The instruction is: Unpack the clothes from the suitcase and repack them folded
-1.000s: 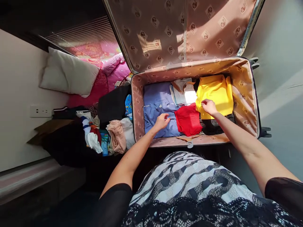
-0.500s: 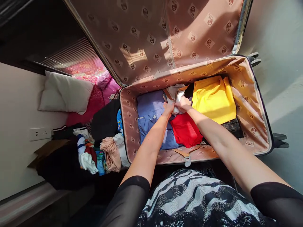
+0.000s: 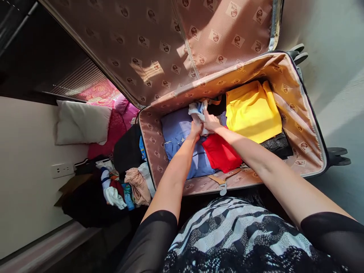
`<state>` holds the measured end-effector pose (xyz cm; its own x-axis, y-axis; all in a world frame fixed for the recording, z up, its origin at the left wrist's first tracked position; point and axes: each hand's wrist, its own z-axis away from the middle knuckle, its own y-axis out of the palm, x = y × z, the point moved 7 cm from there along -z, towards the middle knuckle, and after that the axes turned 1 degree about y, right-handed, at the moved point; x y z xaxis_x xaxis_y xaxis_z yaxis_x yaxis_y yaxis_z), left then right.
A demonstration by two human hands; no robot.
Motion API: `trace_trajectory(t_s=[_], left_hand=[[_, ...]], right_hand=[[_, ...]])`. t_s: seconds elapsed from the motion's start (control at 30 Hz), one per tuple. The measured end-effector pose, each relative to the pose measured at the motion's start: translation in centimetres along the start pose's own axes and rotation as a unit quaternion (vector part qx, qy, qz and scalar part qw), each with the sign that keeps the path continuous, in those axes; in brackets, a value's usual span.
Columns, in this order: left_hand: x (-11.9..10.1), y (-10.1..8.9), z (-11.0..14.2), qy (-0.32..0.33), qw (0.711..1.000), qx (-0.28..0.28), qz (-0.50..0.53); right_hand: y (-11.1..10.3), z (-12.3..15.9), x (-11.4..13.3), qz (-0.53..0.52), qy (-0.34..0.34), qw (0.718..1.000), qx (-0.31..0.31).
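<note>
In the head view, your left hand (image 3: pixel 196 131) and right hand (image 3: pixel 211 122) grip the bunched white fabric garment (image 3: pixel 198 110) between them, inside the open suitcase with patterned pink lining (image 3: pixel 149 142). Around that garment, the folded blue-violet cloth (image 3: pixel 176 125) lies toward nine o'clock, the folded bright yellow cloth (image 3: pixel 253 112) at three o'clock, and the crumpled red cloth (image 3: pixel 222 153) toward five o'clock.

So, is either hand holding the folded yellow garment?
No, the left hand and right hand both grip the white garment, while the folded yellow garment lies to their right in the suitcase.
</note>
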<state>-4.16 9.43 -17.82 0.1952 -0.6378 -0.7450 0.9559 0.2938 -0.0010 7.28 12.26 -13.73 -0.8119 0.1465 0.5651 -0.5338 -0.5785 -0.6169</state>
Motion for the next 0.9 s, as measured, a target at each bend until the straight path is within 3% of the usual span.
trace_trajectory(t_s=[0.1,0.2,0.27,0.33,0.4,0.47,0.53,0.6,0.7,0.8,0.9], left_hand=[[-2.3,-2.3,1.3,-0.008,0.999,-0.031,0.018],[-5.2,-4.9,5.0,0.037,0.997,-0.01,0.066],[-5.4,-5.7,8.7,0.058,0.994,0.047,0.075],[-3.3,-5.6,12.5,0.045,0.993,0.103,0.048],[0.8,-4.9,15.1,-0.004,0.99,0.133,-0.033],[4.9,-4.4,16.2,-0.05,0.977,0.122,-0.169],[6.8,-4.1,15.9,-0.041,0.948,0.09,-0.302],[6.4,-4.0,15.2,0.014,0.916,0.047,-0.398],[3.2,-4.1,14.8,0.111,0.882,-0.012,-0.458],[0.1,-2.8,14.5,0.194,0.892,0.011,-0.409],[-1.2,1.2,12.3,0.207,0.921,0.081,-0.319]], right_hand=[[-3.4,1.4,1.0,-0.158,-0.052,0.985,-0.042],[-5.7,5.9,1.4,-0.35,-0.113,0.927,-0.068],[-5.1,10.1,0.1,-0.476,-0.108,0.872,-0.032],[-2.3,14.1,-2.2,-0.547,-0.068,0.833,0.049],[1.3,17.2,-5.7,-0.525,0.001,0.843,0.115],[4.4,18.7,-10.3,-0.429,0.109,0.887,0.133],[5.6,18.5,-13.4,-0.326,0.149,0.925,0.125],[5.2,17.3,-14.5,-0.227,0.13,0.959,0.108],[3.3,15.8,-14.6,-0.08,0.109,0.985,0.105],[0.4,15.8,-15.6,-0.015,0.121,0.989,0.089],[-2.7,16.4,-17.7,-0.06,0.132,0.989,0.043]])
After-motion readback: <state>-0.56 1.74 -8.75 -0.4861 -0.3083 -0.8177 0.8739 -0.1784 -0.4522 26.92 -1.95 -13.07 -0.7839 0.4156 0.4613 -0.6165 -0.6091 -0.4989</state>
